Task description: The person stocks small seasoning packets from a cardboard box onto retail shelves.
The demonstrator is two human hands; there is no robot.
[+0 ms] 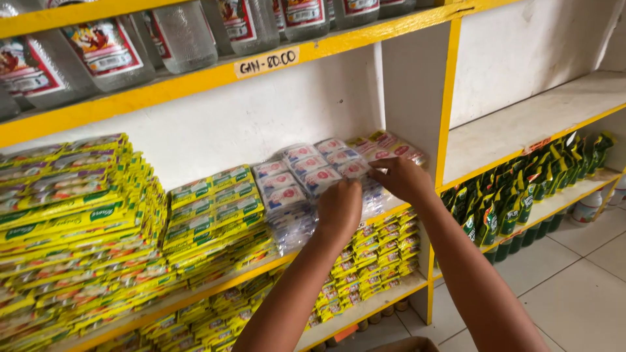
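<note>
Both my hands reach into a yellow-edged shelf [195, 290]. My left hand [339, 210] grips the front edge of a clear plastic pack of small white sachets with red marks [306, 171]. My right hand [403, 179] rests on the right end of the same pack row, fingers curled over it near the white divider wall [411, 98]. More of these clear sachet packs [283, 195] lie stacked just left of my left hand. Whether the two hands hold one pack or two is unclear.
Tall stacks of yellow and green sachet packs [72, 215] fill the shelf's left part, with a lower stack [215, 208] beside them. Clear bottles [182, 32] stand on the shelf above. Green pouches [521, 195] line a lower shelf at right. More yellow packs [385, 254] sit below.
</note>
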